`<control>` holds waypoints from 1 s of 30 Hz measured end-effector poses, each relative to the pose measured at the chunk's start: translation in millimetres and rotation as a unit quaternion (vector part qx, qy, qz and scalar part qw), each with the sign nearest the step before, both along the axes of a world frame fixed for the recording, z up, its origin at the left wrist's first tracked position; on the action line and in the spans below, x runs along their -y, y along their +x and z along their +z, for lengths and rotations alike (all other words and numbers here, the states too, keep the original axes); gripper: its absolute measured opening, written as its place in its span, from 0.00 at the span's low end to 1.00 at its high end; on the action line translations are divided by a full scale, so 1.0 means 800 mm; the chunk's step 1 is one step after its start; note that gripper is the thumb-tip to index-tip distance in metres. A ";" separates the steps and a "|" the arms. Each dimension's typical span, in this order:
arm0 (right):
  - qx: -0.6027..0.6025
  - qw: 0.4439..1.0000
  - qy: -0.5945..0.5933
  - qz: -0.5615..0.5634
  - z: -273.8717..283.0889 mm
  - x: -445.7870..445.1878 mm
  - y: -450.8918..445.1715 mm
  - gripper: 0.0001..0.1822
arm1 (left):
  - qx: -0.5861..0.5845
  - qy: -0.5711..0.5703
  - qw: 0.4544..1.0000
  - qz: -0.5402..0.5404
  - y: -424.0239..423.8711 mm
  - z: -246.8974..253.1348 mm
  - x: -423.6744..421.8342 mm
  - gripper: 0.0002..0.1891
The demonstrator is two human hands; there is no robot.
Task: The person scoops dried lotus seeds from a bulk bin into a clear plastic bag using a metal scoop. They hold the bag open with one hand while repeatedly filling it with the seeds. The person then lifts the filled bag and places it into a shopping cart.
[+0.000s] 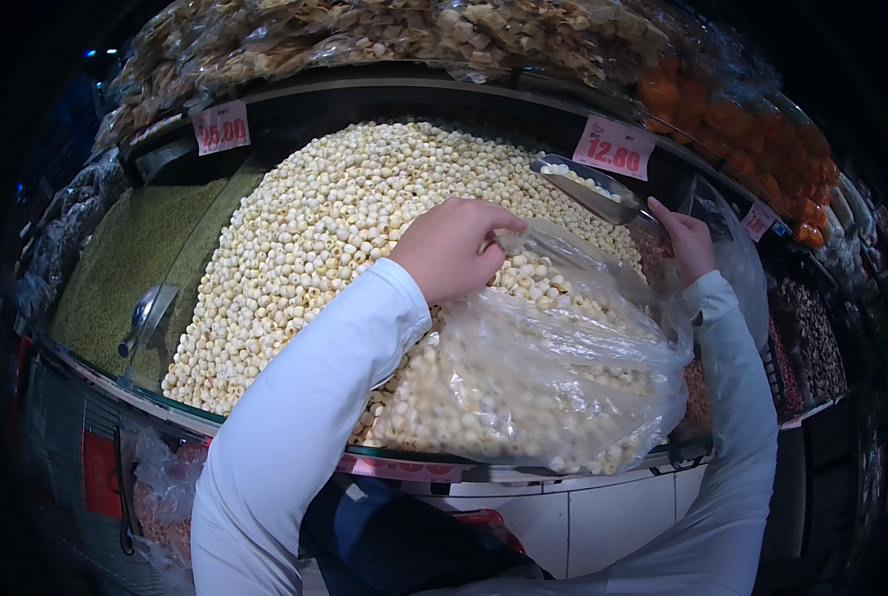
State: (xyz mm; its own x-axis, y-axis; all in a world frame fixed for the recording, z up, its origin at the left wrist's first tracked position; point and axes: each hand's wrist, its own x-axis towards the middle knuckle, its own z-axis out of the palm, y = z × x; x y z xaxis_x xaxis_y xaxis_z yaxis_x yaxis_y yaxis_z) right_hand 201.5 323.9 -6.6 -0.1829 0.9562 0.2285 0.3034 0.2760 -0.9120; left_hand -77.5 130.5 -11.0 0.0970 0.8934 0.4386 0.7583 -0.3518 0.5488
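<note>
My left hand [455, 249] grips the rim of a clear plastic bag [563, 365], whose mouth gapes beside the fingers. Pale round lotus seeds lie inside the bag, which rests on the heap of lotus seeds [317, 223] and hangs a little over the bin's front edge. To the right, my right hand [684, 237] holds the handle of a metal scoop [589, 188]. Some lotus seeds lie in the scoop, above the heap and beyond the bag's mouth.
Left of a glass divider is a bin of small green beans [131, 253] with another metal scoop [146, 316]. Bagged dried goods [384, 33] line the shelf behind, with orange packages [734, 134] at right. Price cards [614, 147] hang from its edge. A wire cart [101, 477] stands lower left.
</note>
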 end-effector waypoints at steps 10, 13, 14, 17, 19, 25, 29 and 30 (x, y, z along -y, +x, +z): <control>-0.018 0.931 0.356 -0.071 0.033 0.021 0.010 0.19 | -0.007 0.005 1.000 0.001 0.000 -0.002 -0.001 0.20; 0.015 0.861 0.500 -0.088 0.048 0.038 0.009 0.16 | -0.012 0.005 1.000 0.005 -0.001 -0.001 -0.001 0.20; 0.026 0.838 0.538 -0.087 0.053 0.043 0.009 0.15 | -0.012 0.005 1.000 0.006 -0.001 -0.001 0.000 0.20; 0.028 0.810 0.580 -0.076 0.057 0.043 0.017 0.14 | -0.007 0.006 1.000 0.008 -0.001 -0.001 0.000 0.20; -0.012 0.843 0.533 -0.069 0.054 0.039 0.017 0.15 | 0.006 0.015 1.000 0.011 0.000 0.000 0.001 0.20; 0.013 0.955 0.280 -0.094 0.021 -0.008 0.020 0.22 | 0.039 0.049 0.998 0.020 0.002 0.004 0.004 0.20; 0.143 0.980 0.140 -0.018 -0.010 -0.025 0.018 0.26 | 0.055 0.102 0.993 0.033 0.002 0.004 0.005 0.21; 0.176 0.978 0.109 0.011 -0.019 -0.028 0.016 0.27 | 0.062 0.116 0.991 0.039 0.002 0.004 0.005 0.22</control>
